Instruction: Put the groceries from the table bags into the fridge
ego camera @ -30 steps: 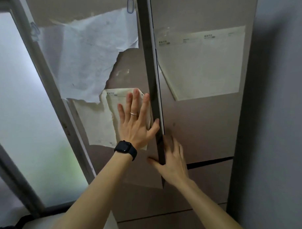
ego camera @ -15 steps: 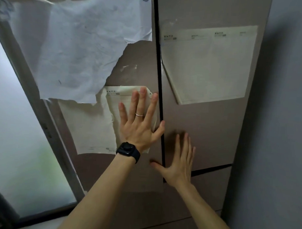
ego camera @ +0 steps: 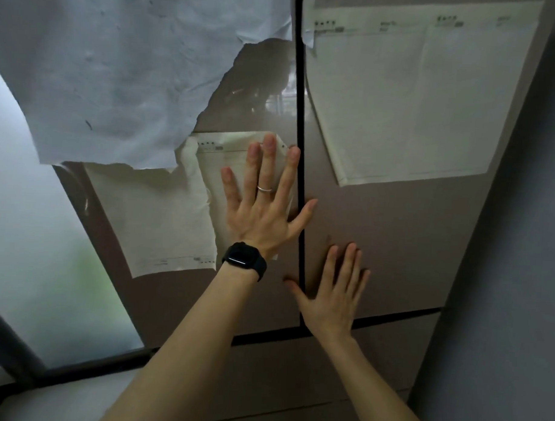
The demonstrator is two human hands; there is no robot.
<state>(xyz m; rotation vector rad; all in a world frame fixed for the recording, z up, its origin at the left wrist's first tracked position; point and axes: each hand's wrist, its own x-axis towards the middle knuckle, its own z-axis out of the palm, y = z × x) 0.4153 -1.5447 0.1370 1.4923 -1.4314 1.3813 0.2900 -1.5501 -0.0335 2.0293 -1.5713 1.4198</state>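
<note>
While left hand [ego camera: 260,209] and right hand [ego camera: 333,294] lie flat on fridge doors [ego camera: 394,246], grip released: press evenly beside centre seam [ego camera: 300,116] to seal.

Frosted window pane [ego camera: 33,233] fills the 9 o'clock side of my view. Pale daylight comes through it, and I note a blurred green patch [ego camera: 88,279] low in the glass. Dark window frame [ego camera: 8,345] crosses at 8 o'clock, with a pale sill [ego camera: 52,401] below it at 7. Plain grey wall [ego camera: 519,281] runs from 3 to 5 o'clock, dimly lit.
</note>
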